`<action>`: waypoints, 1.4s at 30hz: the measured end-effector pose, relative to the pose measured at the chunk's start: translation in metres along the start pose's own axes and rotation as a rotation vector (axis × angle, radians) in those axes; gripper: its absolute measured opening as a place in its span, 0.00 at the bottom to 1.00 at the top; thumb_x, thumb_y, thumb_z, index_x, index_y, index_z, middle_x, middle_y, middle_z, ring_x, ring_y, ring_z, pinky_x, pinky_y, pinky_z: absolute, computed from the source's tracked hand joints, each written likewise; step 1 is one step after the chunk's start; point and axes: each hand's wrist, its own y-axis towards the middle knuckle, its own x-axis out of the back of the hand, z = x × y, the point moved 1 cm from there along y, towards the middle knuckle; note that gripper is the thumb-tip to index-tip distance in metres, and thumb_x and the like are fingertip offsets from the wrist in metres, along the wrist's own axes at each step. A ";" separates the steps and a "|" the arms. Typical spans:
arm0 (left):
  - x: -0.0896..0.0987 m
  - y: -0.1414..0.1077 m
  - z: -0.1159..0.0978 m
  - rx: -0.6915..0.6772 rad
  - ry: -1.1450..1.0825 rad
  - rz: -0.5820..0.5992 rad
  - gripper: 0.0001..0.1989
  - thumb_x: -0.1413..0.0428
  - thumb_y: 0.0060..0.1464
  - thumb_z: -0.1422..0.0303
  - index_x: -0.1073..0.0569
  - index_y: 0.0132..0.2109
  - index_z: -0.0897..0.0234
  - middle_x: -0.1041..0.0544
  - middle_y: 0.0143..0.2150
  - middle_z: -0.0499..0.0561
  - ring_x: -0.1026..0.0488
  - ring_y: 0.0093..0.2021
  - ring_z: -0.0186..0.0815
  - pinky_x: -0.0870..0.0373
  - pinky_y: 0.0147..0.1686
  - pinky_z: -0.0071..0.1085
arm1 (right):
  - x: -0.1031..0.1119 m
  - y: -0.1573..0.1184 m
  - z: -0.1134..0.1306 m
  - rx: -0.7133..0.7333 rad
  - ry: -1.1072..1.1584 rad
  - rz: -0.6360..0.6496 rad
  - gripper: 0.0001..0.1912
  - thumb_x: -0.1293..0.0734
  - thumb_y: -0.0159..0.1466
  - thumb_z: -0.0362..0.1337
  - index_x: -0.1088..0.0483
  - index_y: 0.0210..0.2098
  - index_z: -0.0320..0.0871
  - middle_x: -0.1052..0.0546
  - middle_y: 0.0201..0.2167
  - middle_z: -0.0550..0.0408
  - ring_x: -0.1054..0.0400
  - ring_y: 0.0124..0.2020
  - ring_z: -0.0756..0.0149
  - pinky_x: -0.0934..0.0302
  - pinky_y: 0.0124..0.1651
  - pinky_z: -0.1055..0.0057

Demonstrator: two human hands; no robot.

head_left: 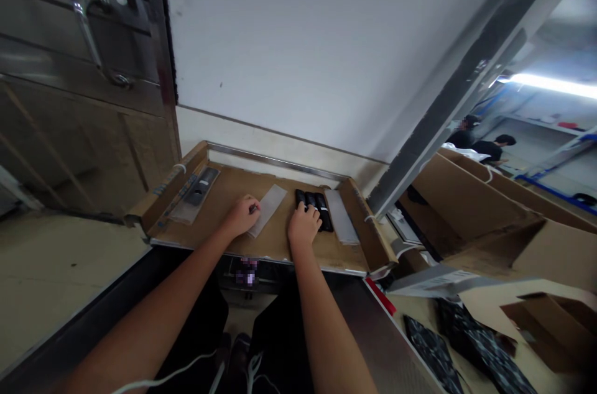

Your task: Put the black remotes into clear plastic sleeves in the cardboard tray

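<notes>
My left hand (243, 215) is closed in a pinch at the left edge of a clear plastic sleeve (270, 206); a small dark thing shows at its fingertips, too small to name. My right hand (304, 226) curls its fingers over a row of black elongated objects (323, 212) with small white labels. They lie side by side, and the hand hides their lower left part. Right of them lies a stack of flat clear sleeves (341, 217). At the far left, a sleeve with a dark elongated object (201, 187) inside lies on the cardboard.
The cardboard-lined work surface (233, 179) has raised cardboard sides and stands against a white wall (289, 40). A metal door (84, 102) is at left. Large cardboard boxes (476, 207) and dark patterned bags (485, 344) are at right. Two people sit in the background.
</notes>
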 end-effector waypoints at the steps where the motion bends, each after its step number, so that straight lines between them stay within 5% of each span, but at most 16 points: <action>1: 0.000 0.000 0.000 -0.002 -0.010 -0.001 0.07 0.47 0.50 0.76 0.25 0.33 0.63 0.26 0.37 0.50 0.29 0.38 0.36 0.34 0.41 0.33 | 0.000 -0.001 0.000 -0.007 0.010 -0.010 0.18 0.42 0.71 0.32 0.30 0.57 0.42 0.31 0.54 0.37 0.40 0.53 0.48 0.45 0.49 0.57; 13: -0.002 0.001 0.010 0.025 -0.048 -0.020 0.06 0.46 0.50 0.75 0.25 0.33 0.63 0.26 0.34 0.49 0.29 0.35 0.35 0.35 0.37 0.31 | 0.003 0.000 -0.001 -0.010 0.103 -0.042 0.17 0.41 0.68 0.32 0.24 0.50 0.47 0.31 0.55 0.41 0.41 0.54 0.48 0.47 0.51 0.55; 18: 0.000 0.001 0.010 0.033 -0.074 -0.021 0.07 0.47 0.50 0.75 0.24 0.33 0.63 0.25 0.34 0.49 0.29 0.36 0.35 0.34 0.38 0.31 | 0.005 -0.009 -0.004 -0.131 0.059 -0.124 0.20 0.36 0.65 0.39 0.28 0.55 0.45 0.35 0.59 0.38 0.46 0.61 0.41 0.55 0.60 0.42; 23: 0.000 0.001 0.010 0.054 -0.093 -0.014 0.07 0.47 0.50 0.75 0.24 0.33 0.63 0.25 0.34 0.49 0.29 0.35 0.34 0.34 0.37 0.31 | 0.001 -0.010 -0.006 -0.230 0.059 -0.032 0.26 0.36 0.66 0.45 0.32 0.62 0.45 0.42 0.66 0.32 0.56 0.67 0.31 0.65 0.61 0.30; 33: -0.004 0.003 0.015 0.048 -0.071 -0.005 0.06 0.47 0.51 0.73 0.24 0.34 0.62 0.24 0.36 0.49 0.29 0.36 0.34 0.34 0.38 0.31 | -0.004 -0.004 0.001 -0.289 0.117 0.016 0.26 0.38 0.67 0.40 0.35 0.63 0.39 0.48 0.68 0.27 0.61 0.69 0.30 0.64 0.59 0.25; 42: -0.003 0.003 0.013 0.049 -0.078 -0.025 0.07 0.47 0.51 0.74 0.24 0.33 0.63 0.24 0.35 0.49 0.29 0.35 0.34 0.35 0.37 0.31 | -0.011 -0.016 0.004 -0.185 0.110 0.054 0.28 0.46 0.67 0.27 0.40 0.66 0.34 0.50 0.68 0.24 0.59 0.70 0.34 0.59 0.61 0.31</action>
